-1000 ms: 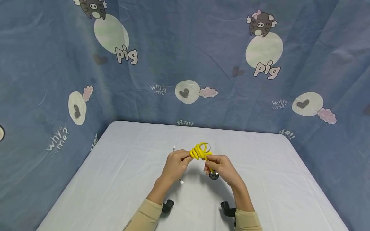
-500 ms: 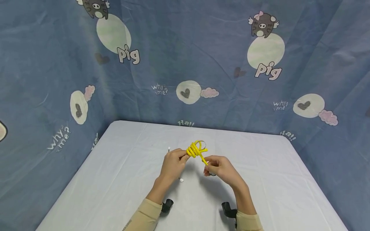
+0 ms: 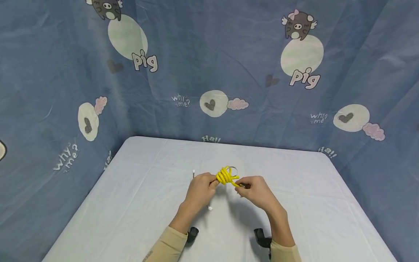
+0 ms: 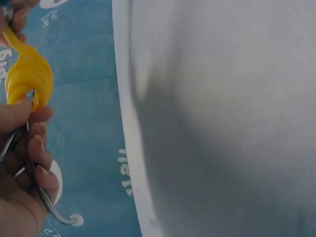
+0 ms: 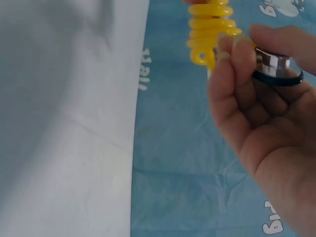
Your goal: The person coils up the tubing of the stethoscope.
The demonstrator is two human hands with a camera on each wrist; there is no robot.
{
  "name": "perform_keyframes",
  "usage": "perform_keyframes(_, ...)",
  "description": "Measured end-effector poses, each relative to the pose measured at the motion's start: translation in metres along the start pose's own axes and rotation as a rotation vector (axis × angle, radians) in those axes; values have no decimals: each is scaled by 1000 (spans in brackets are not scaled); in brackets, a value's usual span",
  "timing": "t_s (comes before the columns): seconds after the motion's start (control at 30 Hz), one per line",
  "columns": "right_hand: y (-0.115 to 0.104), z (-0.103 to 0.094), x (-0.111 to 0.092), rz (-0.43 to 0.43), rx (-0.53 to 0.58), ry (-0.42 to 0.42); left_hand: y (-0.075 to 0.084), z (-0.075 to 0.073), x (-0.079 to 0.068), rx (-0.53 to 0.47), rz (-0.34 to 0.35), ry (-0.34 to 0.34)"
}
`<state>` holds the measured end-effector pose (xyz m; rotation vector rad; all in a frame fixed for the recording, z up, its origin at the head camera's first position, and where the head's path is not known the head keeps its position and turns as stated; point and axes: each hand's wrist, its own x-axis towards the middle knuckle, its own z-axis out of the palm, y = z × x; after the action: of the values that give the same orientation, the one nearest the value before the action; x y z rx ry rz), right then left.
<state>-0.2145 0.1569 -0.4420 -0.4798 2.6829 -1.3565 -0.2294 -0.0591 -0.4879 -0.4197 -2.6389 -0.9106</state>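
Both hands hold a stethoscope above the table. Its yellow tubing [image 3: 224, 175] is wound into a tight coil, with a thin silver loop [image 3: 236, 170] at the far side. My left hand [image 3: 200, 189] pinches the near end of the coil, its fingers curled round the metal ear tubes [image 4: 45, 198]. White ear tips [image 3: 210, 208] stick out on either side of that hand. My right hand [image 3: 258, 191] pinches the tubing's free end by the round chest piece [image 5: 274, 66], which sits between thumb and fingers in the right wrist view.
A white cloth covers the table [image 3: 311, 203]. Behind it and to the sides hangs a blue curtain [image 3: 163, 54] printed with pigs and hearts. Black camera mounts [image 3: 193, 234] jut from both wrists.
The chest piece, which hung below my right fingers, is now mostly hidden in them. My right hand has shifted slightly right. The coil moved left, then back right and a little lower.
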Motion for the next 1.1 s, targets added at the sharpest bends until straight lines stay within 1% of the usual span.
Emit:
perform_keyframes(0.13, 0, -4, 1, -30, -30, 47, 2, 4, 0, 20, 65, -18)
perform_keyframes(0.2, 1, -5, 1, -50, -22, 53, 1, 4, 0, 17, 85, -19)
perform_keyframes(0.3, 2, -6, 2, -91, 19, 49, 1, 4, 2, 21, 111, -9)
perform_keyframes(0.4, 5, -6, 2, -132, 97, 56, 2, 2, 2, 28, 143, 1)
perform_keyframes(0.47, 6, -5, 3, -161, 134, 88, 3, 1, 2, 31, 173, 10)
perform_keyframes(0.53, 7, -3, 5, -182, 172, 143, 5, -1, 2, 26, 205, 24)
perform_keyframes(0.6, 8, -1, 6, -198, 183, 194, 7, -2, 1, 24, 239, 38)
perform_keyframes(0.67, 7, 1, 7, -211, 178, 231, 10, -2, 1, 26, 278, 53)
perform_keyframes(0.83, 6, 6, 8, -193, 153, 302, 13, 1, 1, 21, 350, 94)
perform_keyframes(0.97, 5, 9, 9, -186, 139, 342, 13, 2, 1, 23, 366, 113)
perform_keyframes(1.1, 5, 7, 10, -180, 81, 359, 13, 3, 0, 26, 364, 114)
